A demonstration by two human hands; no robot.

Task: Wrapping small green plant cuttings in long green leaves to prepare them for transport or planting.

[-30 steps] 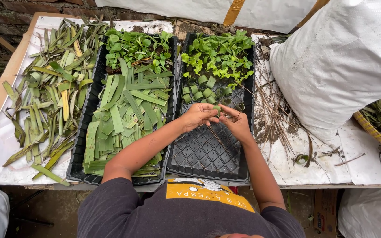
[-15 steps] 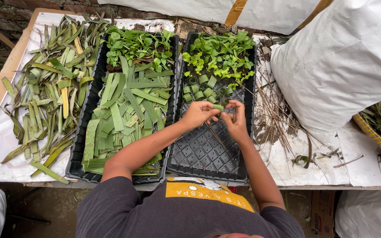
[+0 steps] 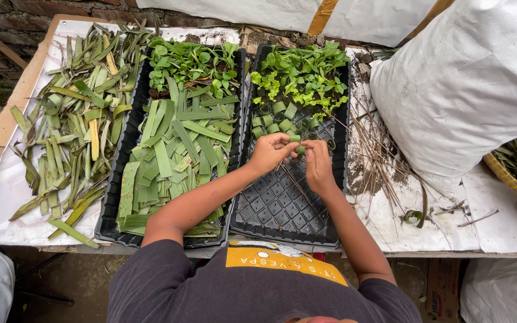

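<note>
White sack (image 3: pixel 468 90) fills your upper right, sitting on the white-covered table (image 3: pixel 432 230). Far left: loose pile of long leaves (image 3: pixel 70 125) on the sheet. Next to it, left black tray (image 3: pixel 110 209) holds cut leaf strips (image 3: pixel 172 158), seedlings at its far end. Right black tray (image 3: pixel 282 209): near half bare grid, far half green seedlings (image 3: pixel 303 72), with a row of small rolled leaf rings (image 3: pixel 273 119) just in front of them. Dry twigs (image 3: pixel 378 155) lie between that tray and the sack. Both your hands meet over the right tray's middle. Left hand (image 3: pixel 270 152) and right hand (image 3: pixel 316 164) are pinched together on a small green leaf ring (image 3: pixel 299 148), fingertips touching, just beside the ring row.
</note>
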